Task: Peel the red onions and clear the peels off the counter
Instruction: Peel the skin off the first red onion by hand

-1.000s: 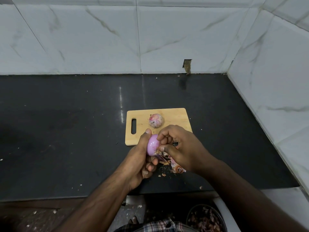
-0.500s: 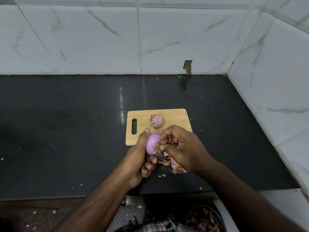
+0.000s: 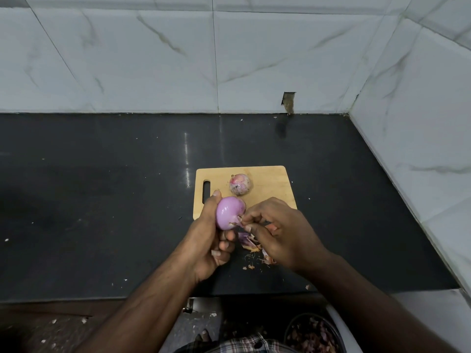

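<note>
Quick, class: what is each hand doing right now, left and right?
Left hand: grips the onion.
Right hand: pinches a peel at the onion's end.

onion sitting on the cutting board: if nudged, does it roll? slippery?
The onion looks round and rests loose on the flat cutting board, so a nudge would probably roll it. Its dull, patchy skin likely gives a less slippery grip than a glossy peeled one. Probably firm, not fragile.

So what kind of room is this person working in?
Most likely a home kitchen. A dark stone counter meets marble-look wall tiles in a corner, a wooden cutting board lies on the counter, and the left hand grips a red onion being peeled.
</note>
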